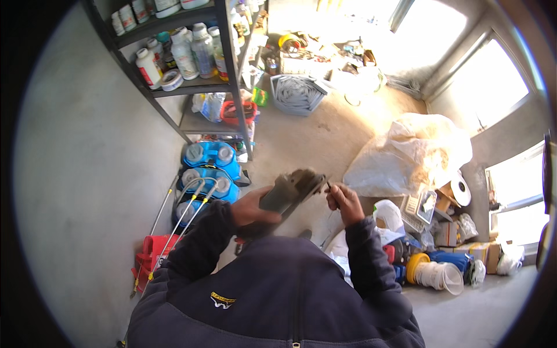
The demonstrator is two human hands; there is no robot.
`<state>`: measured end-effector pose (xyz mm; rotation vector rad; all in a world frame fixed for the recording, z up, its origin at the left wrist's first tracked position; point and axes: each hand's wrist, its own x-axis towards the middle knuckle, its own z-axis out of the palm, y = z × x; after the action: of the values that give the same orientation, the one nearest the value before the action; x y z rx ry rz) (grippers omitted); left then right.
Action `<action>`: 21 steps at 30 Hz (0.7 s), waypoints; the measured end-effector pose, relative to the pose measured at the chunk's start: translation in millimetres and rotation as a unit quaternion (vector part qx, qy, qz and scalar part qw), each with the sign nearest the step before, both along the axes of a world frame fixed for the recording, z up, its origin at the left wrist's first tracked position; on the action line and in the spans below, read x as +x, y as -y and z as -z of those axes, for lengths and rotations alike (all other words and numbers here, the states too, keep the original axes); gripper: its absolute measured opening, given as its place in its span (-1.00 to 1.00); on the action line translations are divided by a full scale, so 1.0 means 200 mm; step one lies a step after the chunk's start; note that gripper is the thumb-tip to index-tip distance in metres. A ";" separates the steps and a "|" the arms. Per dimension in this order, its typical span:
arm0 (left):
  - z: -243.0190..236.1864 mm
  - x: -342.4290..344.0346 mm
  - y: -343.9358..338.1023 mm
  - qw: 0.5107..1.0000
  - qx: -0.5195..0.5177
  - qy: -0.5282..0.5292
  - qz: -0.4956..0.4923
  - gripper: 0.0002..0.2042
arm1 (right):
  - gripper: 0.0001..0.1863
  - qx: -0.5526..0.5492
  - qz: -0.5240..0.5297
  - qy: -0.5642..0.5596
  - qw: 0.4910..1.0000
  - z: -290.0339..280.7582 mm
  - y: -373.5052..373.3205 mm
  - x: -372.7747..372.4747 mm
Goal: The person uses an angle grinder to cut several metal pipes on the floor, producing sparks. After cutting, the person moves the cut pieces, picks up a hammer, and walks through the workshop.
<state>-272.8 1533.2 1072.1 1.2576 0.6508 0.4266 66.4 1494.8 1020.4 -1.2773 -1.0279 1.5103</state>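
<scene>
My left hand [255, 207] is wrapped round a dark, long-bodied device [281, 197] with a greenish side and a dusty brown far end. Motion blurs it, so its exact kind does not show. It is tilted, its far end up and to the right. Close to that end, my right hand [346, 203] pinches a thin dark rod-like piece [329, 187]. Whether this piece touches the device or belongs to it, I cannot tell. Both hands are held in front of my chest, above the floor.
Left stands a metal shelf [191, 87] with several bottles. Below it are blue tanks [212, 159], metal wands and a red container [152, 255]. A grey crate [299, 110] lies ahead. A large plastic sack [406, 156], boxes and a white bucket [432, 275] line the right.
</scene>
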 end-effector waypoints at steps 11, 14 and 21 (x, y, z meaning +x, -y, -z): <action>-0.13 0.44 -0.52 0.871 0.124 0.213 -0.425 -0.57 | -0.58 0.040 -0.112 0.019 0.993 -0.29 0.22 -0.30; -0.16 0.53 -0.54 0.846 0.021 0.305 -0.438 -0.59 | -0.62 0.072 -0.075 0.101 0.990 -0.25 0.18 -0.37; -0.01 0.38 -0.38 0.871 -0.318 0.327 -0.183 -0.45 | -0.80 0.289 -0.160 0.328 0.885 -0.19 -0.01 -0.23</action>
<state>-197.2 1609.3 1074.8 0.3031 0.3810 0.8261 21.0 1496.5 1059.2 -1.2204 -2.0361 0.8476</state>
